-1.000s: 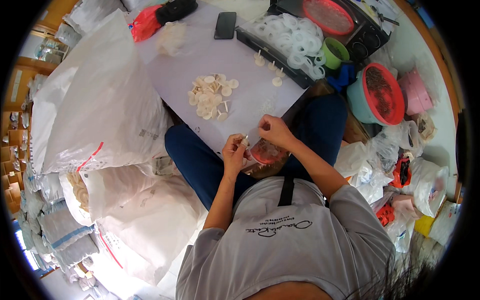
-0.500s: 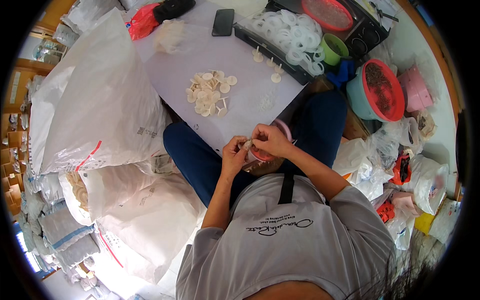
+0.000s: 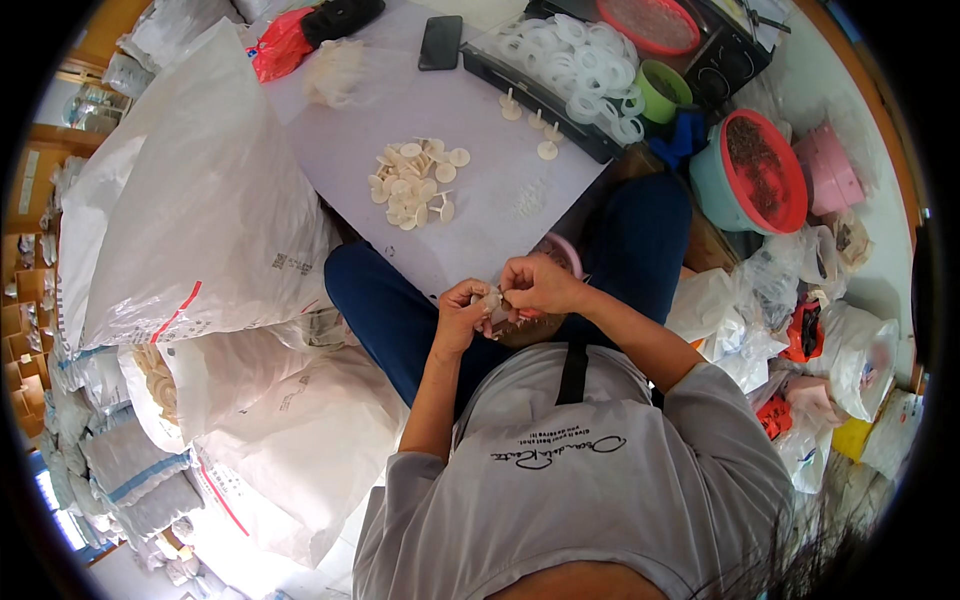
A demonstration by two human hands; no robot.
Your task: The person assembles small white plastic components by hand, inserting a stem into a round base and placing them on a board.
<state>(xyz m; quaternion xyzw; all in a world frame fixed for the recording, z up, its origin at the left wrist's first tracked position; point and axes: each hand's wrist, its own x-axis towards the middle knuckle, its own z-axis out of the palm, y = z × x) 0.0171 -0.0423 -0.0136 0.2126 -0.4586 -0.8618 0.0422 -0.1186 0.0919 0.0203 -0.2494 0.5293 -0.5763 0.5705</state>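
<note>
Two forearms (image 3: 433,395) slant inward to where left hand (image 3: 461,312) and right hand (image 3: 540,284) meet, both curled, pinching a small pale piece (image 3: 492,300).

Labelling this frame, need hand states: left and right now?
Left hand: closed, holding a small, pale cream piece, shape mostly hidden.
Right hand: closed, at that piece; whether it grips anything cannot be told.

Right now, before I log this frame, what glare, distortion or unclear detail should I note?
In the head view, the brown edge at right bows, fisheye-style, beside black corners; the lower left floor washes out near white; the pale disc pile reads clearly, but what the fingers hold is too small to make out.
</note>
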